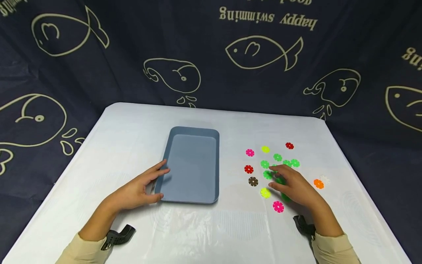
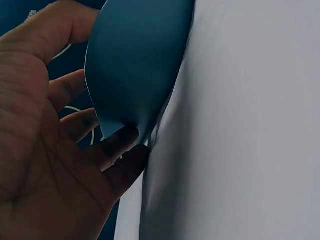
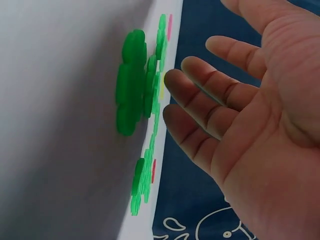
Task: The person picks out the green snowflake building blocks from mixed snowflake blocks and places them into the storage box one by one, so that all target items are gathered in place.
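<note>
A shallow blue-grey tray (image 1: 191, 165) lies on the white table. My left hand (image 1: 136, 190) is at its left side with fingers spread, fingertips reaching over the rim. In the left wrist view the fingers (image 2: 117, 147) lie against or very near the tray wall (image 2: 137, 60); firm contact is hard to tell. Over a cluster of green notched discs (image 1: 277, 157) hovers my right hand (image 1: 295, 185), its fingers apart and loosely bent. The right wrist view shows a gap between its fingertips and the green discs (image 3: 131, 85). Some green discs are hidden beneath this hand.
Around the green cluster lie pink (image 1: 278, 206), yellow (image 1: 265, 193), brown (image 1: 253, 181), red (image 1: 248, 169), orange (image 1: 318, 183) and white (image 1: 325, 179) discs. A dark cloth (image 1: 211, 84) with fish drawings hangs behind the table. Each wrist wears a black device (image 1: 121, 235).
</note>
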`<action>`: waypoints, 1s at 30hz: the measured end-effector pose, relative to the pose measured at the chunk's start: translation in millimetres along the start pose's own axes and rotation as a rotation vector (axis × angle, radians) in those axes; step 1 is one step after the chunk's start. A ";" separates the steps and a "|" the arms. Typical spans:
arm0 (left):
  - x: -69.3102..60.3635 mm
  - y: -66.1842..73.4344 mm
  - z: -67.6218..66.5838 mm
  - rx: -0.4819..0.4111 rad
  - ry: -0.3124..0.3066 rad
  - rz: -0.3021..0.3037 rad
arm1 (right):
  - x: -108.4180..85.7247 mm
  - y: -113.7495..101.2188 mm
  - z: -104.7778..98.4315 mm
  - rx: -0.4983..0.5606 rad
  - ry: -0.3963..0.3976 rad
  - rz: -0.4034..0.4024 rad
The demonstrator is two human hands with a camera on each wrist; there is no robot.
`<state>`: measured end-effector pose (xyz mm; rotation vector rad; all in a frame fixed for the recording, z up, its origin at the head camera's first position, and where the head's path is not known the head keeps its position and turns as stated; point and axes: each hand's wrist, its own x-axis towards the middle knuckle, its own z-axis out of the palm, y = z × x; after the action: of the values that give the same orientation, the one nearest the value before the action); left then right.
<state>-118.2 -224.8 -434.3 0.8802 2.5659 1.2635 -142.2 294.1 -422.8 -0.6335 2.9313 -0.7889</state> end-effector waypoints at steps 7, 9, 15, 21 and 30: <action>-0.9 2.1 1.0 0.036 -0.031 0.027 | 1.6 0.6 0.5 -0.014 -0.014 0.013; -1.3 2.4 1.1 0.062 -0.033 0.029 | 1.5 1.1 0.8 -0.017 -0.020 0.021; 0.6 -0.5 1.5 0.094 0.008 -0.008 | 1.7 2.6 3.0 -0.020 -0.023 0.027; 3.9 -5.7 2.4 0.090 0.062 -0.044 | 2.3 3.7 6.3 -0.034 -0.020 0.011; 4.1 -9.7 2.6 0.103 0.047 0.008 | 1.9 3.6 7.4 -0.044 -0.054 0.037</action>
<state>-124.9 -225.3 -442.9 0.8900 2.6884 1.1770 -144.2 292.7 -430.9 -0.5912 2.9104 -0.6942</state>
